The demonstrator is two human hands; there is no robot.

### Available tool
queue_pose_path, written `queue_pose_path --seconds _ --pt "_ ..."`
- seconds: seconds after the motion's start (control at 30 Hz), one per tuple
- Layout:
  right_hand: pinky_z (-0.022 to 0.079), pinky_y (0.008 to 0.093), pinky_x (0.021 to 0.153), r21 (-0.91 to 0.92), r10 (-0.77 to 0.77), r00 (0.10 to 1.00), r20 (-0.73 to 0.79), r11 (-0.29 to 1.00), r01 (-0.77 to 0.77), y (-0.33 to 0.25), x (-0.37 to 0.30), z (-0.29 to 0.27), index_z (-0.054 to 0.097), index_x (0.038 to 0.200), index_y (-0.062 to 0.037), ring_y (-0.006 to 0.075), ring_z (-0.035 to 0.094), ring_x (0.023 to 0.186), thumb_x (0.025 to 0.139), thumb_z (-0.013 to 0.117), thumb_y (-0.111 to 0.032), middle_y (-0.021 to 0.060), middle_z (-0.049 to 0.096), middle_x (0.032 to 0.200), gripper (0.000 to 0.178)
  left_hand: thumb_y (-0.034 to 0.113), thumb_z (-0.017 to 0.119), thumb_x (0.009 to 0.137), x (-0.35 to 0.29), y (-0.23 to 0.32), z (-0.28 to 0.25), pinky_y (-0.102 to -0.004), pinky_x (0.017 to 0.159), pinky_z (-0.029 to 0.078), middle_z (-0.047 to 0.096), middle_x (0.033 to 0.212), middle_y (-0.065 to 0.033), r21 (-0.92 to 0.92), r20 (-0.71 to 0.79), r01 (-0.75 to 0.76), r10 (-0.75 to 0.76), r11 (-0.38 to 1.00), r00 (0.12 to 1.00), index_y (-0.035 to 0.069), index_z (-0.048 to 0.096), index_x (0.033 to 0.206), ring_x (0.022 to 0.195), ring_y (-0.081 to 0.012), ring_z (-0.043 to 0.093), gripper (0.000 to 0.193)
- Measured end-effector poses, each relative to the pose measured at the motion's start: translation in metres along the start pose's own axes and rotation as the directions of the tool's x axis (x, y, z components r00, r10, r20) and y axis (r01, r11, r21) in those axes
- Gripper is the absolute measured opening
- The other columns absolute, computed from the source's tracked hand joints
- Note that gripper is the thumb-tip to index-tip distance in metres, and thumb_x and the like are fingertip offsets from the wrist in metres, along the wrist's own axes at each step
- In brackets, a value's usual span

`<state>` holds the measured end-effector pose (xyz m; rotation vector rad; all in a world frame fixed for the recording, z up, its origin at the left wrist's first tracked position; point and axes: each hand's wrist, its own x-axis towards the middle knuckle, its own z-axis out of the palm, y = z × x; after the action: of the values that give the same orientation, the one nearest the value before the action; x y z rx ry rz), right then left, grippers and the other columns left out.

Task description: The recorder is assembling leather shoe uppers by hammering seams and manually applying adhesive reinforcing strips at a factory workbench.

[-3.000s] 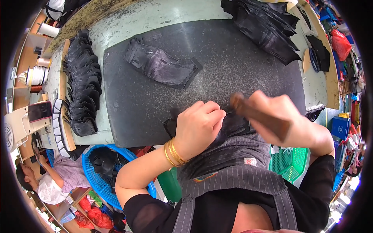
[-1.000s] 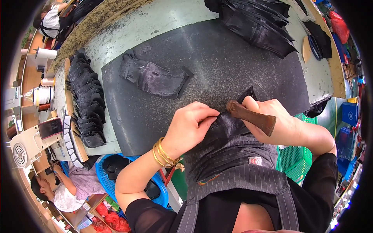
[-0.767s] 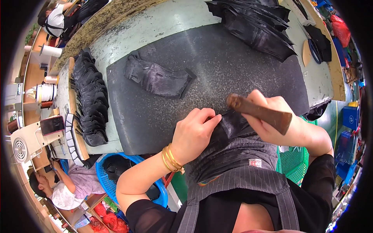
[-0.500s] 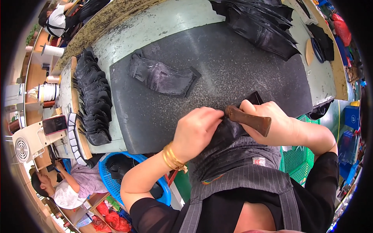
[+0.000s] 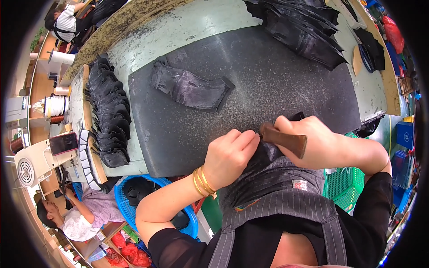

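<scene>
In my right hand (image 5: 308, 138) is a hammer (image 5: 286, 139) with a worn brown handle, its head end close to the fingertips of my left hand. My left hand (image 5: 232, 154) is closed in a pinch at the edge of a dark leather piece (image 5: 263, 154), at the near edge of the black work board (image 5: 286, 80). The hands and the apron's dark cloth hide much of that piece. Farther up the board lies another curved black leather piece (image 5: 192, 89), scuffed and whitish, touched by neither hand.
Black leather pieces lie in a stack (image 5: 304, 33) at the far right and in an overlapping row (image 5: 109, 111) on the left. A blue basket (image 5: 192, 219) and a green crate (image 5: 344, 190) stand below the table. A co-worker (image 5: 78, 219) sits at lower left.
My left hand's fingers have drawn together into a tighter pinch beside the hammer. The hammer and right hand have shifted only slightly.
</scene>
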<state>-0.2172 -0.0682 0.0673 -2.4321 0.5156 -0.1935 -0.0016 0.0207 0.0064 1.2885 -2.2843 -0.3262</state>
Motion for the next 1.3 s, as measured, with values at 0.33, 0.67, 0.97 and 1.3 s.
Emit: queue_pose_path --seconds 0.33,0.67,0.97,1.3 --pt "0.048 0.0424 0.049 -0.087 0.009 1.0 0.014 0.996 -0.008 0.004 0.012 -0.012 0.056 0.104 -0.0048 0.032 0.063 0.061 0.082 0.061 -0.007 0.0141 0.054 0.089 0.023 0.005 0.071 0.072 -0.004 -0.014 -0.007 -0.0323 0.061 0.053 0.065 0.091 -0.0011 -0.105 -0.017 0.033 -0.035 0.994 0.999 0.008 0.073 0.096 0.072 -0.0198 0.062 0.025" --pt "0.049 0.0391 0.047 0.025 -0.099 0.995 0.025 0.995 0.099 -0.015 0.027 -0.008 0.054 0.107 -0.0016 0.0315 0.062 0.057 0.076 0.068 -0.012 0.0119 0.05 0.081 0.035 0.014 0.068 0.077 -0.013 -0.021 -0.01 -0.0346 0.067 0.051 0.062 0.09 -0.0024 -0.03 -0.02 -0.073 0.072 0.997 0.997 0.006 0.068 0.094 0.077 -0.0197 0.06 0.018" --pt "0.05 0.0462 0.051 -0.039 0.103 0.971 0.216 0.995 -0.097 -0.014 0.019 0.007 0.057 0.121 -0.0074 0.0356 0.063 0.063 0.083 0.061 -0.008 0.016 0.053 0.088 0.038 0.011 0.079 0.075 -0.02 -0.023 -0.029 -0.0356 0.069 0.055 0.065 0.094 -0.0047 -0.214 0.093 0.166 -0.149 0.963 0.984 0.009 0.071 0.098 0.081 -0.0245 0.065 0.025" --pt "0.049 0.0366 0.046 -0.117 -0.039 0.981 0.188 0.991 0.061 -0.012 0.03 0.012 0.053 0.104 -0.004 0.03 0.062 0.058 0.085 0.062 -0.012 0.0123 0.051 0.08 0.023 0.012 0.075 0.071 -0.032 -0.018 -0.024 -0.0329 0.065 0.05 0.064 0.095 0.0004 0.049 0.055 -0.033 0.031 0.998 0.998 0.012 0.073 0.096 0.078 -0.0189 0.059 0.025"
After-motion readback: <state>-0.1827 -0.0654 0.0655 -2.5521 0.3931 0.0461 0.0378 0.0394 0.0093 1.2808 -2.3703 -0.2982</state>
